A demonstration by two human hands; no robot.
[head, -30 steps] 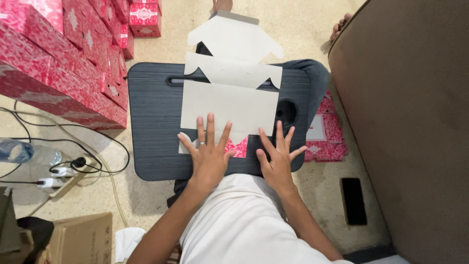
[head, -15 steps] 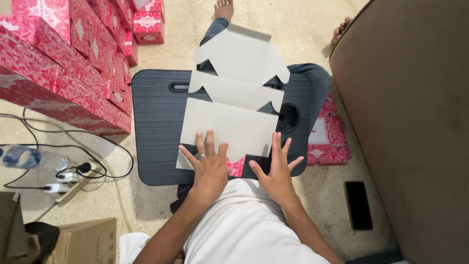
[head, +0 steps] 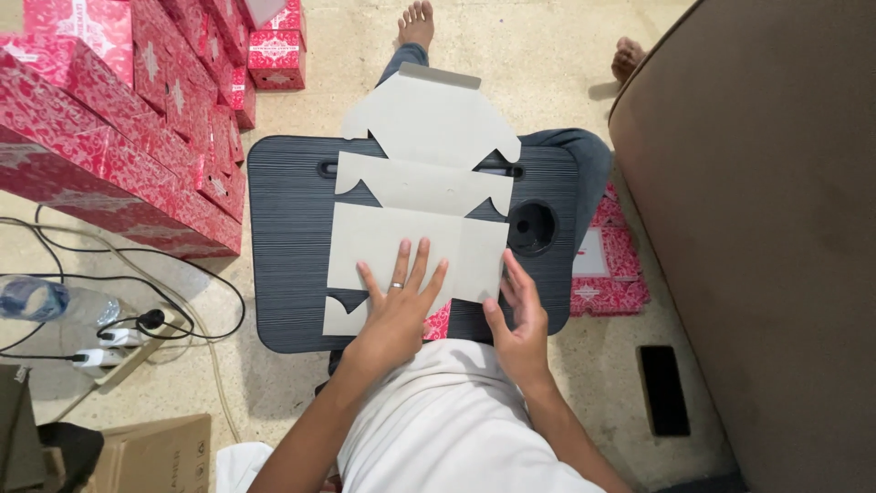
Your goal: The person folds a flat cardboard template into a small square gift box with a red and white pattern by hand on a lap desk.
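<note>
A flat unfolded cardboard box blank, grey side up, lies on a dark ribbed lap tray across my legs. My left hand rests flat on the blank's near panel, fingers spread, a ring on one finger. At the blank's near right edge my right hand touches the card with its fingertips, fingers apart. A red patterned flap shows under the near edge between my hands.
Rows of red patterned boxes stand on the floor at left. Cables, a power strip and a plastic bottle lie at lower left. A brown sofa fills the right. A phone and flat red blanks lie beside it.
The view has tilted, so the tray and blank sit lower in frame. My left hand slid up onto the panel; my right hand shifted to the blank's right edge.
</note>
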